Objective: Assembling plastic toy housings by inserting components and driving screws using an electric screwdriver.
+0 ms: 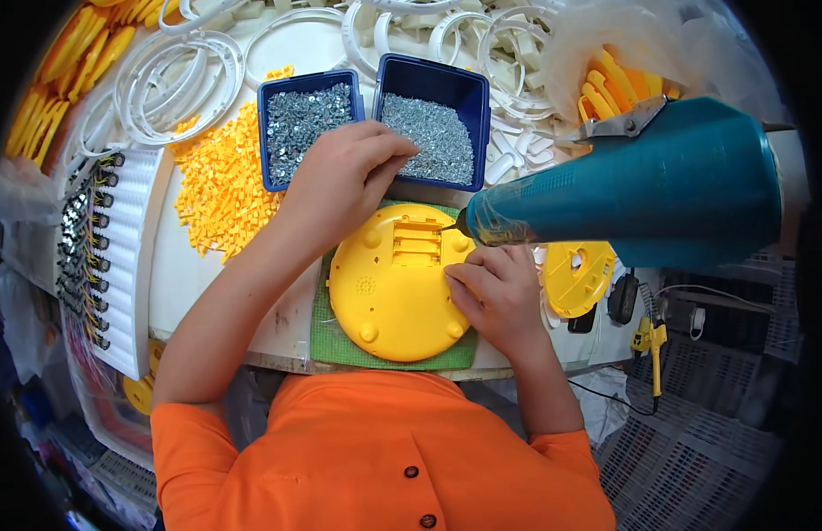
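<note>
A round yellow plastic housing point(402, 305) with an opened battery compartment lies on a green mat point(327, 341) in front of me. My right hand point(495, 288) grips its right rim, fingers curled together. Over the two blue bins, my left hand point(353, 173) has its fingertips pressed together at the small screws point(437, 128) in the right bin; whatever is between them is too small to make out. A teal power screwdriver point(641, 186) comes in from the right, its dark tip by the compartment's upper right corner.
Washers or similar small metal parts fill the left blue bin point(263, 133). Beside it spreads a heap of small yellow pieces point(221, 181). White rings point(181, 84) lie behind, and a white foam tray point(132, 265) of wired parts stands left. Another yellow part point(575, 279) sits under the screwdriver.
</note>
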The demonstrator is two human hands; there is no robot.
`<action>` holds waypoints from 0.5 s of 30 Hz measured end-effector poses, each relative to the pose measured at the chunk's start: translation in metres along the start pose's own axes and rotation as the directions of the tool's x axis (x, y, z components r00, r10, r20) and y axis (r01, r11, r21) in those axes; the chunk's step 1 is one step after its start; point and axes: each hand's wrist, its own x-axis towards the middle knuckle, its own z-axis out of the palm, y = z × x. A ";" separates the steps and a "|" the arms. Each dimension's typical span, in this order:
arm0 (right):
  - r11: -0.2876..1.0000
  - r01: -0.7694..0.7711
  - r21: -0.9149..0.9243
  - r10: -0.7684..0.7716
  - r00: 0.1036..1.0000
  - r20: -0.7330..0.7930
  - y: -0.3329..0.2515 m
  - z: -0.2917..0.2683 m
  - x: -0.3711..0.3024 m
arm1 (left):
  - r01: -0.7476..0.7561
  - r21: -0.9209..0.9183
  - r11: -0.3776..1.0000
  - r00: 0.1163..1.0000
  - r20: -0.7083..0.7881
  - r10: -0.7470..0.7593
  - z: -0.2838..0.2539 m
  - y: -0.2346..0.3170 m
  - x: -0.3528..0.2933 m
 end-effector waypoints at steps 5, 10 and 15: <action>0.998 0.032 -0.047 -0.031 0.999 0.021 0.000 -0.002 -0.001 | 0.203 -0.136 0.970 0.979 0.010 -0.203 -0.019 0.015 -0.037; 0.996 0.085 -0.041 -0.083 0.995 0.050 0.005 -0.007 0.003 | 0.337 -0.178 0.925 0.941 0.053 -0.333 -0.034 0.020 -0.069; 0.998 0.048 0.043 -0.052 0.995 0.091 0.015 -0.011 0.014 | 0.566 -0.215 0.796 0.824 0.164 -0.542 -0.043 0.036 -0.087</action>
